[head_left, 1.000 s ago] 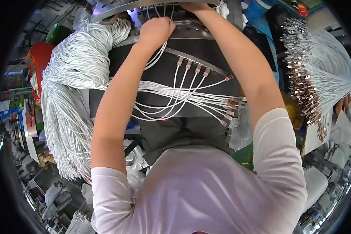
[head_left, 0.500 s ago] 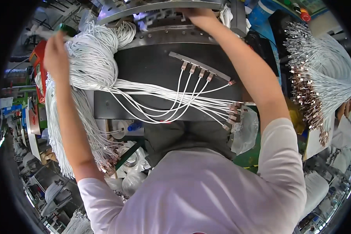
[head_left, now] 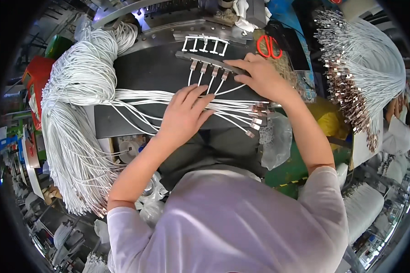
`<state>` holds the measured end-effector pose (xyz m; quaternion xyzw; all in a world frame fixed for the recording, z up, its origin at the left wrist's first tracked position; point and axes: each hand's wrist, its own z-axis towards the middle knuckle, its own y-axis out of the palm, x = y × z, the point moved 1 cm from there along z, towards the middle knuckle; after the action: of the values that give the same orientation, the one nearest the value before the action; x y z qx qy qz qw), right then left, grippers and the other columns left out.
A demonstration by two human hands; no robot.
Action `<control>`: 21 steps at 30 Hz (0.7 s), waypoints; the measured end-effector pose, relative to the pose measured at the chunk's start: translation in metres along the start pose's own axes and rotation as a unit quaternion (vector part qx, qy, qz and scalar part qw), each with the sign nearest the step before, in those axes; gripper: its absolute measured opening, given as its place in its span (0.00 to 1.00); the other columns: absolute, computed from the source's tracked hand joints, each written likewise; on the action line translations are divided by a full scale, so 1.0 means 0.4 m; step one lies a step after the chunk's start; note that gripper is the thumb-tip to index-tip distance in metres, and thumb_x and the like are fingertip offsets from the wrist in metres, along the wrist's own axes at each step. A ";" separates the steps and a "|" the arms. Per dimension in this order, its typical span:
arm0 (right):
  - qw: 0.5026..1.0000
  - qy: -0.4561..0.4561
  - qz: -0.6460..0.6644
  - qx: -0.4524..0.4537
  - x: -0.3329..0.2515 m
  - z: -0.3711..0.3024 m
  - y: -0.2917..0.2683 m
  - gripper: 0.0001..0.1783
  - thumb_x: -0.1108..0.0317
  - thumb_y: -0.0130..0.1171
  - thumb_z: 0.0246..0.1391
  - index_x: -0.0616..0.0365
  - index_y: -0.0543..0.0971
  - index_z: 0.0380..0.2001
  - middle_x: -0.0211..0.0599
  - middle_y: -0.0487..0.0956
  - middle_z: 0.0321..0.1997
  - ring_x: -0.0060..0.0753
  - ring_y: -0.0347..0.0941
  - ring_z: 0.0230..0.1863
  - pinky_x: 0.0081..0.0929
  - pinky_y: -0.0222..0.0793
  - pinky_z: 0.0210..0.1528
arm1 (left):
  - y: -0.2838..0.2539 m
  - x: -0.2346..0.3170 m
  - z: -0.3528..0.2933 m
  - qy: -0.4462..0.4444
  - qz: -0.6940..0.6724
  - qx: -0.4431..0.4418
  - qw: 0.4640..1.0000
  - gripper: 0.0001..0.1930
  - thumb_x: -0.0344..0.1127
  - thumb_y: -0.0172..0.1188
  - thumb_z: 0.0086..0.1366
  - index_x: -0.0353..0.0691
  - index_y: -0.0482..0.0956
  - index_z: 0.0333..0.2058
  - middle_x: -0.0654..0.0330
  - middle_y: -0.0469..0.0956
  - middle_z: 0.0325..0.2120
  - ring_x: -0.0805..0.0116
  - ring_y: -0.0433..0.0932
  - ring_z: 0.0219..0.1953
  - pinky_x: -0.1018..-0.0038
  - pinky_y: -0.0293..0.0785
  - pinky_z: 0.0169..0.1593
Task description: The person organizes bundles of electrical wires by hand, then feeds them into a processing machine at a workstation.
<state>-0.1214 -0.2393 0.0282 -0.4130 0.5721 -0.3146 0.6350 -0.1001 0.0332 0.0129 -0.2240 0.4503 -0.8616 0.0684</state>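
My left hand (head_left: pixel 184 111) rests on white cables (head_left: pixel 143 95) with its fingers stretched and slightly apart. The cables run rightward from a large bundle (head_left: pixel 84 68) to several loose metal connectors (head_left: pixel 255 116). Just beyond, several connectors (head_left: pixel 204 68) sit along a narrow metal bar (head_left: pixel 200 58), their cables passing by my left fingertips. My right hand (head_left: pixel 259 75) grips the bar's right end, its index finger along the top; the thumb and the connector at that end are hidden. A white comb-like plastic piece (head_left: pixel 205 44) lies behind the bar.
A black work surface (head_left: pixel 143 68) lies under the cables. Red-handled scissors (head_left: pixel 269 47) are at the back right. A metal machine frame (head_left: pixel 164 32) crosses the back. Another large cable bundle (head_left: pixel 373 63) hangs at right, and a red box (head_left: pixel 36 86) stands at left.
Both hands have come in from the far sides: the left onto the cables, the right onto the bar's end. The white plastic piece now lies behind the bar. The scissors have come into view.
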 end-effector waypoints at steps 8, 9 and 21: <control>0.959 -0.071 0.124 0.243 0.015 0.216 0.083 0.16 0.60 0.58 0.67 0.63 0.82 0.46 0.46 0.77 0.39 0.51 0.76 0.45 0.39 0.70 0.50 | -0.007 -0.091 0.036 -0.109 0.057 -0.039 0.992 0.09 0.36 0.67 0.65 0.38 0.78 0.30 0.56 0.79 0.31 0.54 0.78 0.34 0.61 0.75 0.37; 0.959 -0.077 0.129 0.240 0.016 0.266 0.082 0.16 0.60 0.58 0.67 0.63 0.82 0.46 0.46 0.77 0.39 0.51 0.76 0.45 0.39 0.70 0.50 | -0.018 -0.103 0.047 -0.107 0.058 0.006 0.993 0.13 0.36 0.65 0.67 0.37 0.77 0.25 0.54 0.78 0.25 0.52 0.77 0.30 0.59 0.74 0.33; 0.961 -0.038 0.062 0.268 0.072 0.699 0.020 0.20 0.58 0.56 0.67 0.61 0.81 0.53 0.51 0.79 0.50 0.51 0.75 0.55 0.39 0.68 0.59 | 0.032 -0.364 0.302 -0.136 0.181 -0.016 0.974 0.18 0.50 0.59 0.70 0.44 0.88 0.29 0.54 0.83 0.22 0.52 0.85 0.31 0.59 0.80 0.36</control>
<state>0.1582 -0.2146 0.0089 -0.2028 0.4662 -0.4004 0.7623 0.0825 -0.0180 0.0151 -0.2549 0.4839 -0.7890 0.2801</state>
